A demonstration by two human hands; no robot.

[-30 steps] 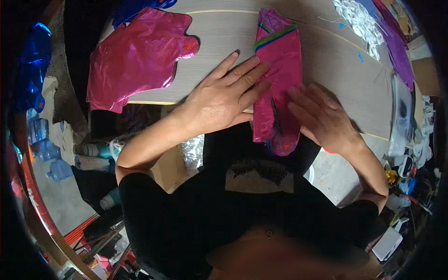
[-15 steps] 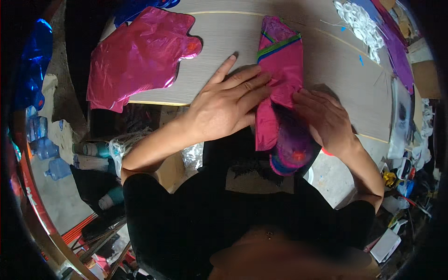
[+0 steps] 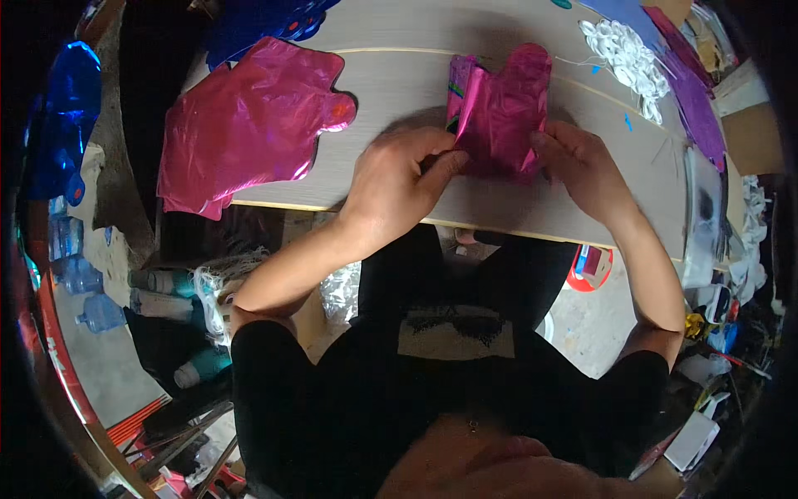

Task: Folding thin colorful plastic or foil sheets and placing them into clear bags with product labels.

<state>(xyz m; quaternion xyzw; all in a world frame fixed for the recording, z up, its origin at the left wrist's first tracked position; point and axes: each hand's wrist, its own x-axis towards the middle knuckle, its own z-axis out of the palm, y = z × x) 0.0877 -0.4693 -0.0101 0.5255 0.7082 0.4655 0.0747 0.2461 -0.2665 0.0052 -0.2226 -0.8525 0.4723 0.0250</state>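
Pink foil balloon (image 3: 501,112), centre top, is sitting mostly folded — left hand (image 3: 397,179) & right hand (image 3: 584,170) pinching its edges; second flat balloon (image 3: 248,125), upper left, lying unfolded.

Even, fairly bright daylight is seen on the pale surface (image 3: 399,91). Sheen and glare are noted on the pink foil sheet (image 3: 249,125). A soft shadow is cast beneath the hands. Heavy fisheye bending and black vignetting are seen at the rim; the surface edges are curved. Slight motion blur is noted at the right hand (image 3: 582,162).
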